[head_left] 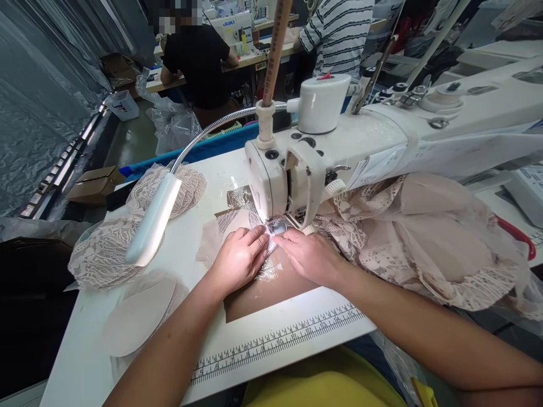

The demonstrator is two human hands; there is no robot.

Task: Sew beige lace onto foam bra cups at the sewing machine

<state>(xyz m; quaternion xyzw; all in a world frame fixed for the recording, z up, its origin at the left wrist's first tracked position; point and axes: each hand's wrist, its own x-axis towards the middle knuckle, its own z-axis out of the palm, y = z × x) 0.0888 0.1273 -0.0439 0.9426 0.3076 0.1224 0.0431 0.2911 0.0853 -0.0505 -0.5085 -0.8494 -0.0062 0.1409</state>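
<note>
Under the needle of a white sewing machine (271, 181) lies a piece of pale pink lace fabric (231, 221). My left hand (242, 255) presses on this lace just left of the presser foot, fingers together and pointing at the needle. From the right, my right hand (311, 255) holds the near edge of the same lace, its fingertips close to the left ones. The fingertips and the lace between them are partly hidden and washed out by bright light. Brown tape (271, 294) covers the table below both hands.
Stacked lace pieces (106, 251) and smooth beige cup-shaped pieces (139, 316) lie left. A lamp (155, 220) on a bendable neck hangs over them. Gathered lace fabric (424, 237) fills the right. A ruler strip (280, 342) runs along the front edge. Two people sit beyond.
</note>
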